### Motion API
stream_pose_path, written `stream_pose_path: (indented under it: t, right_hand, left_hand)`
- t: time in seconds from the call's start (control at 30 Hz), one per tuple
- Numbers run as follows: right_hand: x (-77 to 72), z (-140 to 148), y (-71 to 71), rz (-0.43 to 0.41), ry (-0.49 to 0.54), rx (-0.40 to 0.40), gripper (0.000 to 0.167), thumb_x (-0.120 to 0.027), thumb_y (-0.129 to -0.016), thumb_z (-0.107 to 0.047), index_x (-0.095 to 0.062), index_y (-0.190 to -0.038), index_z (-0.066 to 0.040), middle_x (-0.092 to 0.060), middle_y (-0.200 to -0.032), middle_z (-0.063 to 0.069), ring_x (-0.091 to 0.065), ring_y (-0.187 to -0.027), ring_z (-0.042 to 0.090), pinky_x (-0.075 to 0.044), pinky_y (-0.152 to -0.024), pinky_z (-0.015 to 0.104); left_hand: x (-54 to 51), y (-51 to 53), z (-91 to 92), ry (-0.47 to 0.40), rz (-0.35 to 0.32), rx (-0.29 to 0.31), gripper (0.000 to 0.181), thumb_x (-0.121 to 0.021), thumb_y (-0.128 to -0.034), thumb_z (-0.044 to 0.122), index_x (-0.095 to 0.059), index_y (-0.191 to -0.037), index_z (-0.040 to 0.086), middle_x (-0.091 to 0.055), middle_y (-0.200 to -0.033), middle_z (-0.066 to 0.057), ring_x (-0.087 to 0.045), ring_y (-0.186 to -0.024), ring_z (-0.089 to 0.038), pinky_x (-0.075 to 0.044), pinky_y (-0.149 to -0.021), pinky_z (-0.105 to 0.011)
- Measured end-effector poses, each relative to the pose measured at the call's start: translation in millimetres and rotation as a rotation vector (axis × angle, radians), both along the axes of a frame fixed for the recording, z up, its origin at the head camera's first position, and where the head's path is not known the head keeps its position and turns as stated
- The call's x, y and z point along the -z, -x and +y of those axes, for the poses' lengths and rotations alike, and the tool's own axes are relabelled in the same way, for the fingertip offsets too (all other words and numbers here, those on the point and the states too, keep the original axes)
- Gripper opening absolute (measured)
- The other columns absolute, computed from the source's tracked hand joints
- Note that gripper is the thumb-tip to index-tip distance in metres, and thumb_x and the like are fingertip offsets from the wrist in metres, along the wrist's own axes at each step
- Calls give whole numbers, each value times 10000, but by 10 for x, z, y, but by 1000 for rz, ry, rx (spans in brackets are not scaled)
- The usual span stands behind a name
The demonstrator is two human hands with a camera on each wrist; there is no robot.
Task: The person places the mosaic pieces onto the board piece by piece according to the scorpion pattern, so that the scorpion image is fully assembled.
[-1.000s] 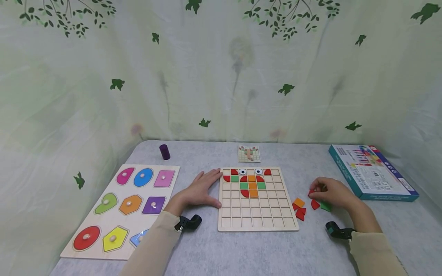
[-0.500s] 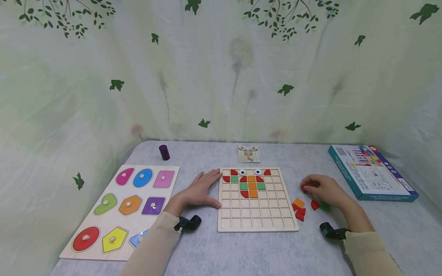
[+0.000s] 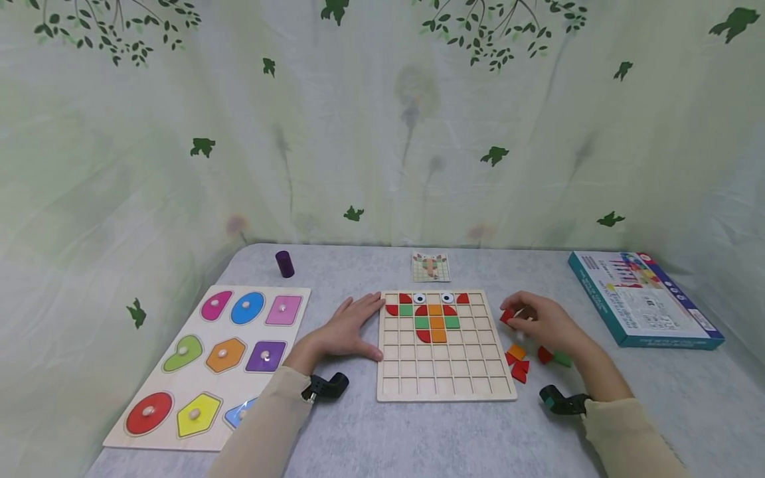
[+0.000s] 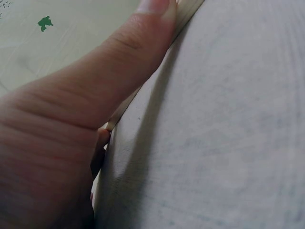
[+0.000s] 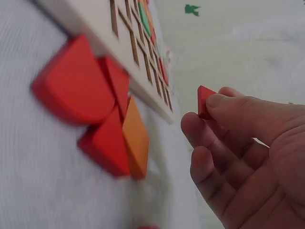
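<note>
Far left of the worktop: knobbed shape puzzle, its lower right corner partly hidden by the left sleeve. Beyond it, a dark purple cylinder, slightly tilted in view.

Left hand: fingers spread, gripping nothing; fingertips and thumb at the left edge of the wooden grid board.

Grid board, centre: pieces in the upper rows, with two eyes in the top row, three orange squares in a column, reds and greens about them. Small pattern card just behind.

Right of the board: an orange square huddled with red pieces. Above this group, the right hand pinches a small red piece between thumb and fingertip, off the worktop, apart from the board. Below that hand, another red one beside a green piece.

Far right: teal-sided box, lying flat.
</note>
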State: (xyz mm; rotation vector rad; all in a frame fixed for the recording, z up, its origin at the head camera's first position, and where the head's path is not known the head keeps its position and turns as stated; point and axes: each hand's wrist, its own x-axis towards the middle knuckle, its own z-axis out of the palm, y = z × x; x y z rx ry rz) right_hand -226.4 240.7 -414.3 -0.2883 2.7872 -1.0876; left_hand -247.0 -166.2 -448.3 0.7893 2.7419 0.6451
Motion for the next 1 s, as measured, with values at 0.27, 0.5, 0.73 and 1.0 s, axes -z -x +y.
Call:
stream_pose_path:
  t: [0.27, 0.5, 0.73, 1.0]
  right_hand:
    - [-22, -243, 31, -37, 15, -53, 378, -745, -890, -142, -656, -1257, -121, -672, -1141, 106, -627, -921, 195, -582, -766, 262]
    - [-10, -400, 56, -45, 22, -100, 357, -759, -878, -143, -678, -1226, -149, -679, -1098, 61, -617, -912, 184, -573, -797, 281]
    - [21, -554, 62, -86, 58, -122, 325, -771, -871, -143, -699, -1187, -168, -669, -1056, 43, -617, -894, 185, -565, -795, 275]
    - [96, -674, 37, -30, 47, -150, 215, -760, -884, -141, -723, -1095, -161, -672, -968, 15, -585, -867, 171, -529, -773, 257]
  left_hand:
    - [-5, 4, 10, 3, -3, -1, 1126, -803, -745, 593, -234, -1601, 134, -172, -1692, -53, -115, -1578, -251, -18, -1283, -535]
    - [-3, 17, 16, 0, 3, 3, 1126, -804, -745, 592, -234, -1601, 133, -176, -1691, -54, -118, -1577, -252, -18, -1282, -537]
    - [-21, 25, 13, 5, 7, 5, 1128, -804, -745, 590, -233, -1601, 129, -175, -1691, -59, -120, -1577, -255, -19, -1282, -537]
    - [-25, 16, 16, 6, -4, -5, 1141, -811, -733, 593, -229, -1603, 138, -175, -1692, -45, -118, -1578, -238, -17, -1285, -522]
